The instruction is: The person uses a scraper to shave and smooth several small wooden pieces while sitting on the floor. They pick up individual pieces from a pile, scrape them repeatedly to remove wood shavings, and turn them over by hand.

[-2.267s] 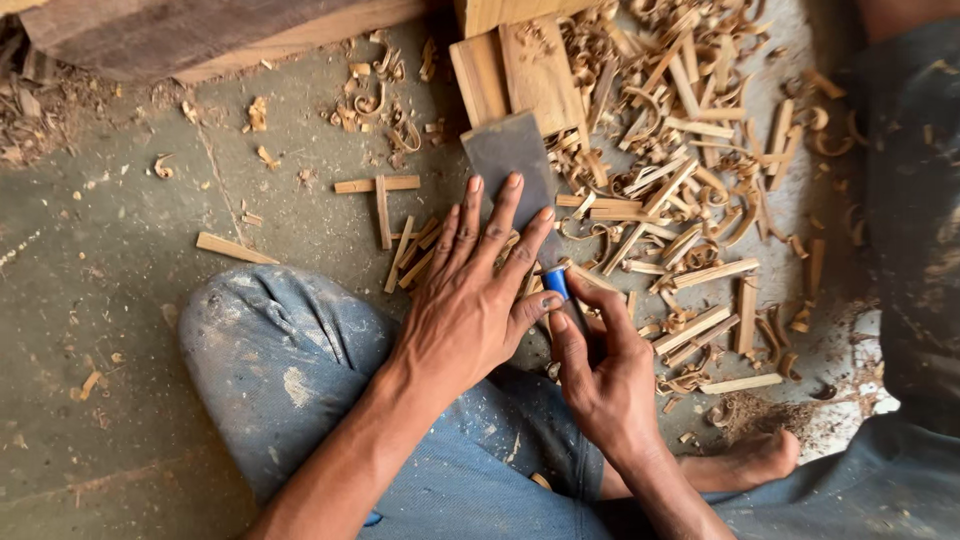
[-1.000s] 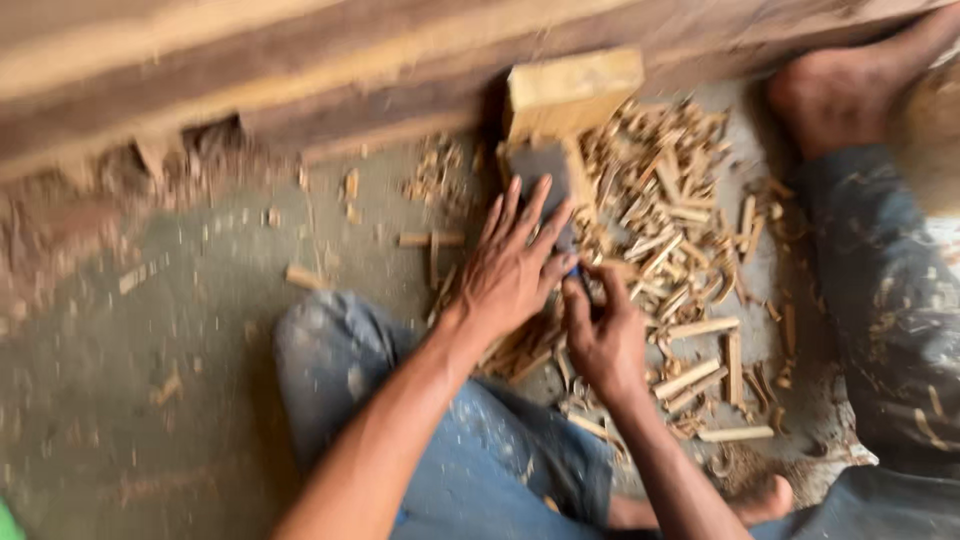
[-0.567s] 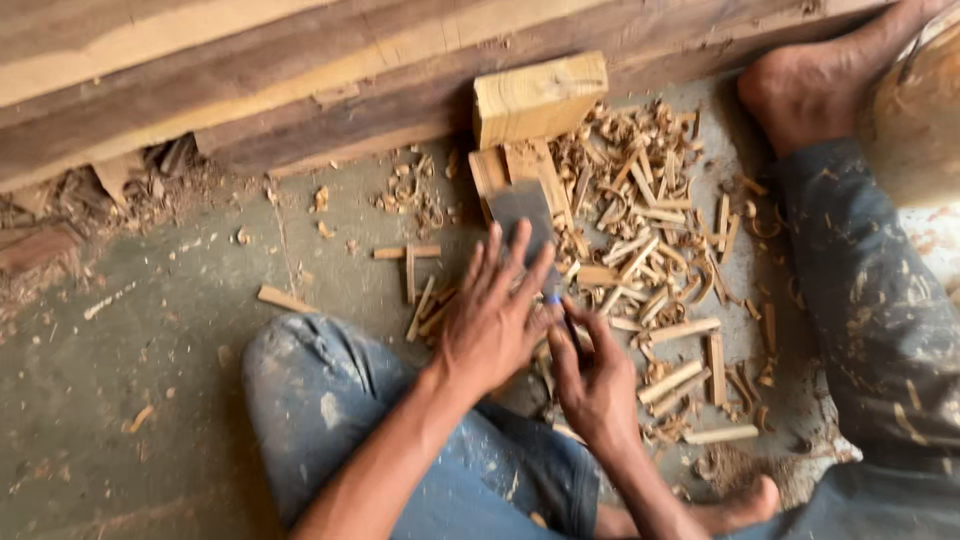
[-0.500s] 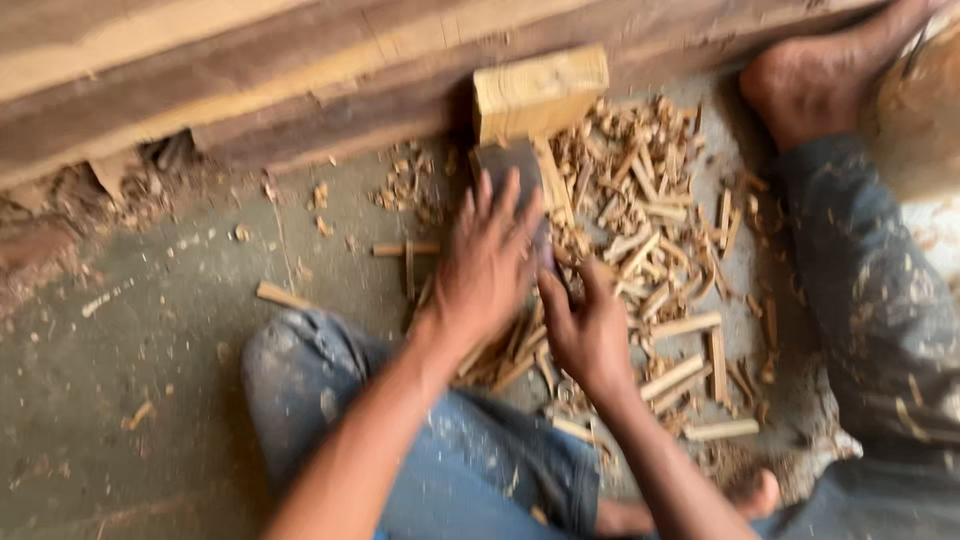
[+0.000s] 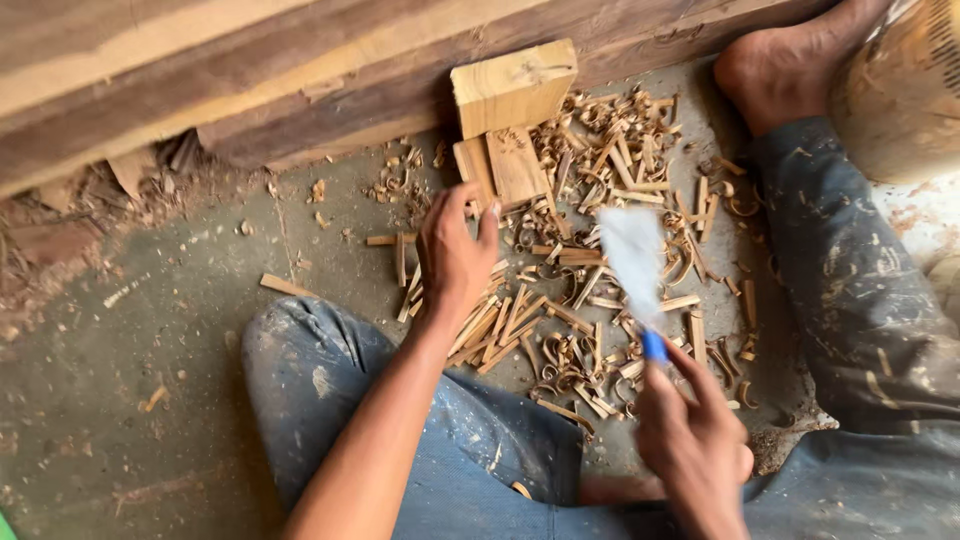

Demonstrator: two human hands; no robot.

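Observation:
My right hand (image 5: 692, 440) grips the blue handle of a wide flat blade (image 5: 632, 255), a chisel lifted and blurred over the wood shavings (image 5: 590, 300). My left hand (image 5: 455, 250) hovers with fingers spread above the shavings, just below two flat wooden pieces (image 5: 500, 170) that lie in front of a thick wooden block (image 5: 513, 88). The left hand holds nothing.
Long timber beams (image 5: 250, 80) run along the top of the view. My knee in dusty jeans (image 5: 310, 370) sits at lower left, my other leg (image 5: 850, 290) and bare foot (image 5: 780, 70) at right. Chips and sticks litter the concrete floor (image 5: 120, 300).
Both hands pressed the blade flat on the floor among the shavings before. Now the right hand has lifted the blade to the right, and the left hand has come off it.

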